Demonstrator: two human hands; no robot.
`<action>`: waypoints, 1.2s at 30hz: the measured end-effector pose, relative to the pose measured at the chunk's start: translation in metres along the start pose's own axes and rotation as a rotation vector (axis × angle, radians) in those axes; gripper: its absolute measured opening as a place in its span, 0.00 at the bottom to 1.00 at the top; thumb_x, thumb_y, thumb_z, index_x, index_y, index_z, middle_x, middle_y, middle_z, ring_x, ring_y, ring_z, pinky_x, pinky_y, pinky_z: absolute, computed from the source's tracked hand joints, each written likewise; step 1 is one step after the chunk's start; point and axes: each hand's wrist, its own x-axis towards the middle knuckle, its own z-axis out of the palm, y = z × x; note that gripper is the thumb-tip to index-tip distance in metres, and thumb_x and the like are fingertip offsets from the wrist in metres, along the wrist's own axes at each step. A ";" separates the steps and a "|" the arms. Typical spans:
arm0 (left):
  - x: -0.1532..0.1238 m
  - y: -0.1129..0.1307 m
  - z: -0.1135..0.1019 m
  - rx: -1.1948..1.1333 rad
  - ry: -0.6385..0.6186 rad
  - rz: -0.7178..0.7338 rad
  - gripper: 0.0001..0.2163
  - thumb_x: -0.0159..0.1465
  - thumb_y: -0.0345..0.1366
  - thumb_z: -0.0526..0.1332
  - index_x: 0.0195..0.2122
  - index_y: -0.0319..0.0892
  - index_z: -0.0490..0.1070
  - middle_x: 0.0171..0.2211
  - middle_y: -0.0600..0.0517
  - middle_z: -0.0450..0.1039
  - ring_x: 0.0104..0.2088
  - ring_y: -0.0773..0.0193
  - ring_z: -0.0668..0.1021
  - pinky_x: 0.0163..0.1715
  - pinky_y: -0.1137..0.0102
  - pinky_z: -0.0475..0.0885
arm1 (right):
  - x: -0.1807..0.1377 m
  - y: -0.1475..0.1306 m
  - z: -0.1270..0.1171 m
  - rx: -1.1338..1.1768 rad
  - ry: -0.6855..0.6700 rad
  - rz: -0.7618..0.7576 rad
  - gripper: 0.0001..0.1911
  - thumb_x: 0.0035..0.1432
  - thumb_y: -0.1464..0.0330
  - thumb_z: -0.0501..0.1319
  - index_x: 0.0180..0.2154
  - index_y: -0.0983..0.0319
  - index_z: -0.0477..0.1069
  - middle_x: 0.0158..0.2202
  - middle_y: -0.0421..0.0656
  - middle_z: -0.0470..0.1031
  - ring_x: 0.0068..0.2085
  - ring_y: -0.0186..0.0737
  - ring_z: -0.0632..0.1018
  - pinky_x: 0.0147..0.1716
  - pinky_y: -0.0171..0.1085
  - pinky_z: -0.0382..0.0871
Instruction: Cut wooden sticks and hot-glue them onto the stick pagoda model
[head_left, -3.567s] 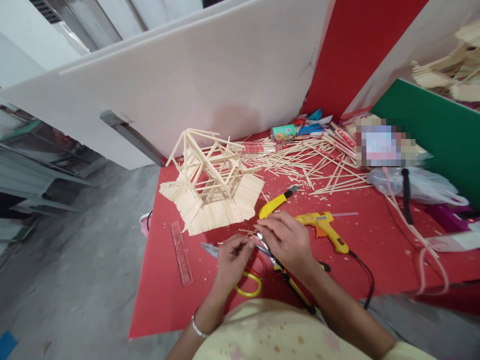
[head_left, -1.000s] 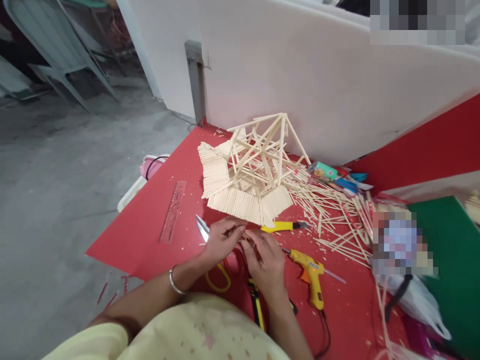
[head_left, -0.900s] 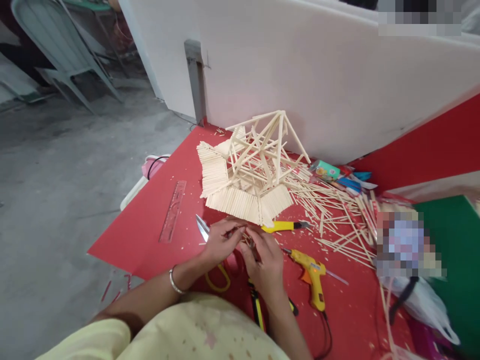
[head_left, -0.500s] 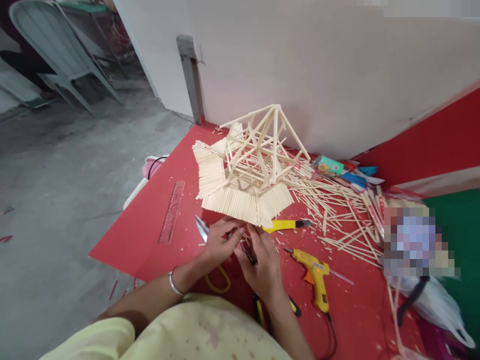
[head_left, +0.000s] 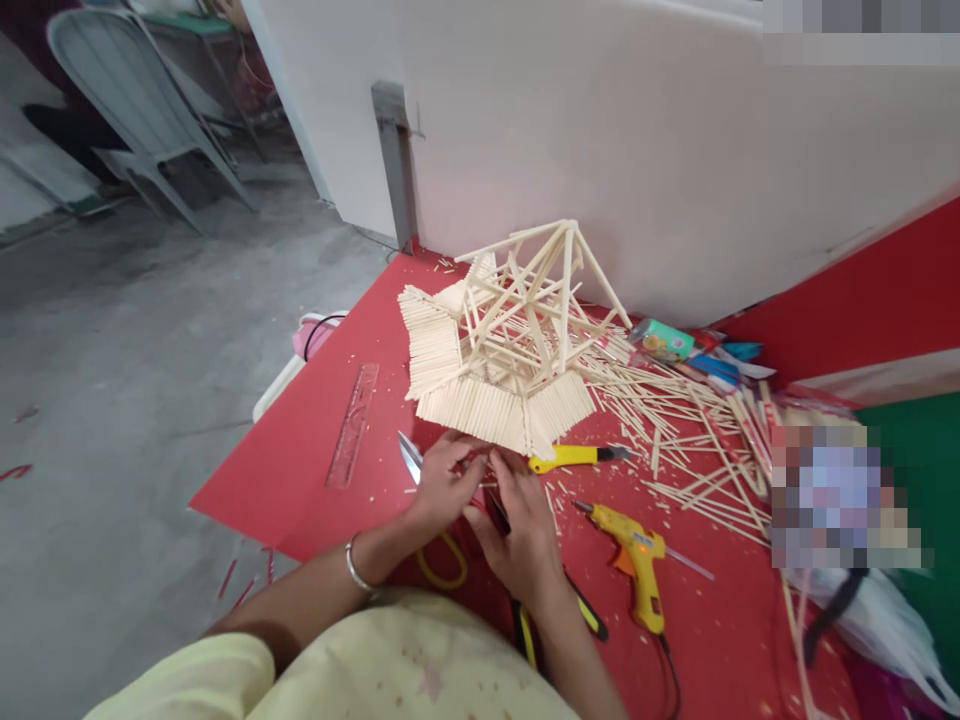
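We see pale stick model (head_left: 529, 302) upright on red desk (head_left: 277, 490), open peaked frame above flared slatted base. Nearer us, black-and-yellow-handled pliers (head_left: 527, 643), handles spread, partly hidden beneath our right hand (head_left: 523, 532).

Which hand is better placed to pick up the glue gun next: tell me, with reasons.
Probably the right hand: the glue gun lies to its right, while the left hand is farther off.

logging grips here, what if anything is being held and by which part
It cannot be told: the left hand and right hand are close together by the stick model, but anything between them is too unclear to make out.
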 end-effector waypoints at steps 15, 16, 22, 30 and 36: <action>0.001 0.005 -0.004 -0.108 0.055 -0.033 0.11 0.64 0.29 0.60 0.42 0.46 0.81 0.39 0.48 0.80 0.41 0.60 0.80 0.41 0.66 0.74 | 0.002 0.008 0.010 0.067 -0.011 0.086 0.38 0.65 0.58 0.62 0.70 0.58 0.52 0.68 0.55 0.61 0.69 0.55 0.63 0.63 0.58 0.66; 0.001 0.006 -0.005 -0.112 0.058 -0.037 0.11 0.64 0.29 0.60 0.42 0.46 0.81 0.39 0.48 0.80 0.41 0.60 0.80 0.40 0.67 0.74 | 0.003 0.007 0.010 0.069 -0.013 0.082 0.37 0.65 0.58 0.62 0.70 0.58 0.53 0.68 0.56 0.61 0.68 0.54 0.64 0.63 0.58 0.66; 0.002 0.017 -0.013 -0.113 0.089 -0.013 0.09 0.65 0.29 0.60 0.40 0.44 0.81 0.37 0.49 0.80 0.39 0.61 0.80 0.39 0.68 0.74 | 0.009 0.003 0.007 0.062 -0.024 0.056 0.36 0.66 0.58 0.61 0.70 0.60 0.53 0.68 0.56 0.62 0.68 0.53 0.65 0.63 0.56 0.66; 0.001 0.020 -0.014 -0.184 0.054 -0.083 0.08 0.66 0.30 0.61 0.39 0.44 0.81 0.39 0.48 0.80 0.40 0.62 0.79 0.38 0.69 0.73 | 0.007 0.000 0.006 0.068 -0.053 0.095 0.35 0.66 0.57 0.60 0.70 0.58 0.54 0.69 0.54 0.61 0.69 0.51 0.64 0.65 0.54 0.64; 0.001 0.020 -0.013 -0.216 0.066 -0.100 0.07 0.65 0.30 0.62 0.37 0.44 0.81 0.38 0.48 0.79 0.40 0.61 0.79 0.40 0.68 0.74 | 0.008 0.000 0.005 0.088 -0.074 0.094 0.35 0.66 0.57 0.60 0.70 0.57 0.54 0.68 0.52 0.63 0.69 0.52 0.64 0.64 0.54 0.65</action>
